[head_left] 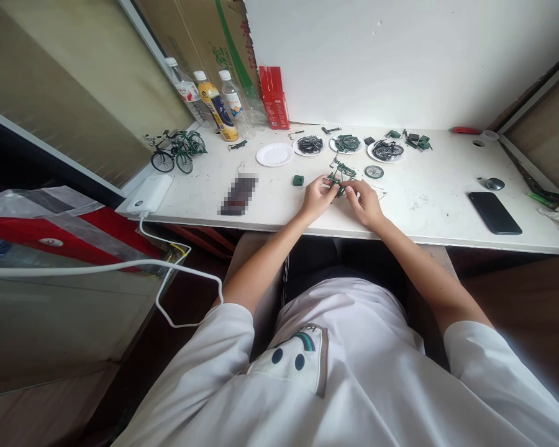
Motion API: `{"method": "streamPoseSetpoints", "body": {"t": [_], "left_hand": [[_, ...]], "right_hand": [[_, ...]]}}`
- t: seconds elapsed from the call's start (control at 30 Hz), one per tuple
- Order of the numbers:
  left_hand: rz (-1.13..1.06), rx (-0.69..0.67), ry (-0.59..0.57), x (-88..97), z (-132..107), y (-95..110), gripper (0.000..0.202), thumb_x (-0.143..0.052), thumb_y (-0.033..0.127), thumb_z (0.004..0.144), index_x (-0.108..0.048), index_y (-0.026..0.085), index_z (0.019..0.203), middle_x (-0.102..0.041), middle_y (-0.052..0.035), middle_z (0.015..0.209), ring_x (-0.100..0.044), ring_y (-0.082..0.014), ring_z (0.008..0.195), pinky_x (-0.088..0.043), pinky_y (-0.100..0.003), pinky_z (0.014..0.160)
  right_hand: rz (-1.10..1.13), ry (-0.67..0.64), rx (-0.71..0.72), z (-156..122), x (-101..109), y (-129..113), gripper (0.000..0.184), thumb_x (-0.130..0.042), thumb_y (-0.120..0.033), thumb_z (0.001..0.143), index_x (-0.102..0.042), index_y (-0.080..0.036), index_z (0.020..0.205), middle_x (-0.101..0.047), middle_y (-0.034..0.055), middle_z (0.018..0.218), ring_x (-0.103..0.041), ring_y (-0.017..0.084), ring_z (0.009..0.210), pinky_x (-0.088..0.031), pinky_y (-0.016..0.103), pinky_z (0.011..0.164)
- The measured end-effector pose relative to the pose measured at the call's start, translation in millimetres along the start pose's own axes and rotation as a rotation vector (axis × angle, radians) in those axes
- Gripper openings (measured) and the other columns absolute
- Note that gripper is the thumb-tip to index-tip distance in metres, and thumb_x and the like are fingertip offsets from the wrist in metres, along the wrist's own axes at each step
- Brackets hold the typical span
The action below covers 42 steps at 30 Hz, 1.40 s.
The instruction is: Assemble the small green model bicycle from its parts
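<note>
Both my hands meet over the white table (279, 208), around a small dark green model bicycle frame (345, 168). My left hand (318, 197) pinches its near end from the left. From the right, the fingers of my right hand (364, 202) close on the same end; any smaller part between the fingertips is hidden. A loose spoked wheel (374, 172) lies just beyond my right hand. Left of the frame sits a small green block-shaped part (298, 180).
White plates hold black parts (310, 144), green parts (347, 143) and wheels (387, 150); another plate (274, 154) is bare. Assembled model bicycles (177, 151) stand at left, near bottles (217, 105) and a power strip (149, 194). A black phone (495, 213) lies right.
</note>
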State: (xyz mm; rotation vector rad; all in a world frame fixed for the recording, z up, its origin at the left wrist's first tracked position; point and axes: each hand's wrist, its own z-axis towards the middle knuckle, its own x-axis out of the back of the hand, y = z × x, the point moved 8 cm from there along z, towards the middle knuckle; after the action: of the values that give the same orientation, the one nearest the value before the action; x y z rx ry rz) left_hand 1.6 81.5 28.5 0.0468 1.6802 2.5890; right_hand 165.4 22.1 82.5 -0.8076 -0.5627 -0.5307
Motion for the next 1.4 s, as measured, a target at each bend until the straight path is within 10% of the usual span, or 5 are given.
{"method": "streamPoseSetpoints", "body": {"t": [0.33, 0.73, 1.07, 1.4], "left_hand": [[0.034, 0.013, 0.064, 6.2, 2, -3, 0.036, -0.084, 0.041, 0.087, -0.073, 0.018, 0.113, -0.079, -0.0117, 0.117, -0.077, -0.0181, 0.093, -0.064, -0.031, 0.086], [0.058, 0.002, 0.083, 7.2, 2, 3, 0.028, -0.078, 0.034, 0.088, -0.075, 0.019, 0.112, -0.08, -0.0126, 0.122, -0.075, -0.0219, 0.112, -0.063, -0.032, 0.091], [0.074, 0.0, 0.103, 8.0, 2, 2, 0.029, -0.08, 0.036, 0.087, -0.075, 0.019, 0.111, -0.079, -0.0125, 0.119, -0.074, -0.0215, 0.108, -0.062, -0.031, 0.089], [0.094, -0.03, 0.119, 9.3, 0, 7, 0.035, -0.08, 0.043, 0.09, -0.074, 0.018, 0.114, -0.078, -0.0122, 0.111, -0.076, -0.0216, 0.1, -0.064, -0.033, 0.087]], "right_hand": [[-0.427, 0.088, -0.193, 15, 41, 61, 0.032, -0.063, -0.047, 0.101, -0.079, -0.02, 0.097, -0.075, 0.0192, 0.102, -0.059, 0.042, 0.116, -0.056, 0.046, 0.071], [-0.436, 0.016, -0.32, 8, 33, 83, 0.033, -0.068, -0.047, 0.096, -0.07, -0.022, 0.075, -0.074, 0.0199, 0.094, -0.061, 0.042, 0.113, -0.059, 0.053, 0.078], [-0.402, 0.045, -0.314, 8, 30, 94, 0.036, -0.061, -0.049, 0.102, -0.071, -0.022, 0.081, -0.075, 0.0205, 0.098, -0.061, 0.044, 0.116, -0.06, 0.054, 0.076], [-0.185, 0.149, -0.285, 9, 40, 73, 0.039, -0.037, -0.047, 0.114, -0.064, -0.023, 0.128, -0.078, 0.0113, 0.105, -0.071, 0.029, 0.098, -0.057, 0.043, 0.084]]}}
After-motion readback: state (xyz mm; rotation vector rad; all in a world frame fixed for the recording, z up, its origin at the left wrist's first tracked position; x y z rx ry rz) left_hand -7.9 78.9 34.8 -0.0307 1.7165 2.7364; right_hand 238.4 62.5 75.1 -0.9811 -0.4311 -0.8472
